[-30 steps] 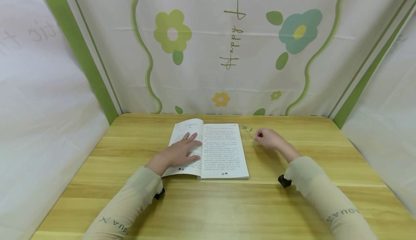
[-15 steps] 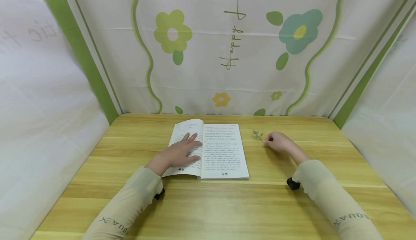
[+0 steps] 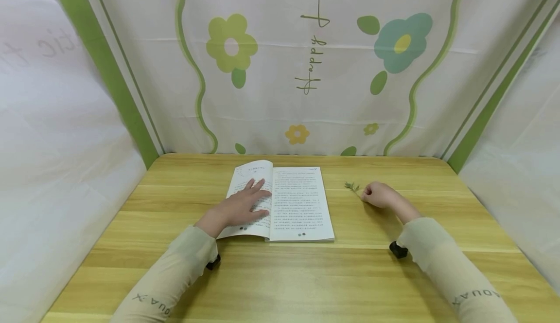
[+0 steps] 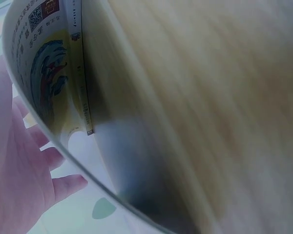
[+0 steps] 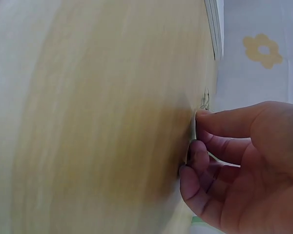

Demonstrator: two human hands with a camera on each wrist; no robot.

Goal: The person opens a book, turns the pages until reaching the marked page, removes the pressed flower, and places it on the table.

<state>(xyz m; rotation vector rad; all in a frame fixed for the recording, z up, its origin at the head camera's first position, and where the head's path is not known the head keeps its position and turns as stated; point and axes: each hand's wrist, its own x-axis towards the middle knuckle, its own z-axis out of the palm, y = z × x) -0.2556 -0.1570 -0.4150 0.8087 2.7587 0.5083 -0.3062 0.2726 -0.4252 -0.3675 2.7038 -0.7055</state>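
Observation:
An open book (image 3: 302, 201) lies on the table in the head view, with printed text on both pages. My left hand (image 3: 242, 205) rests on its left page, fingers spread and straight. In the left wrist view that hand (image 4: 24, 170) is beyond the bent cover (image 4: 49, 83), whose illustrated outer side shows. Right of the book, my right hand (image 3: 379, 195) pinches the stem of a small green leafy sprig (image 3: 351, 186) between thumb and fingertips. The right wrist view shows the curled fingers of that hand (image 5: 244, 161) near the tabletop, with only bits of the sprig (image 5: 205, 101) visible.
The wooden table (image 3: 280, 284) reaches back to a white curtain (image 3: 271, 94) printed with flowers and lettering. White fabric also hangs at both sides. A dark wrist camera (image 3: 398, 250) sits under the right sleeve.
My right hand has moved to the right and slightly nearer, drawing the sprig away from the book's right edge. The left hand and the book stay in place.

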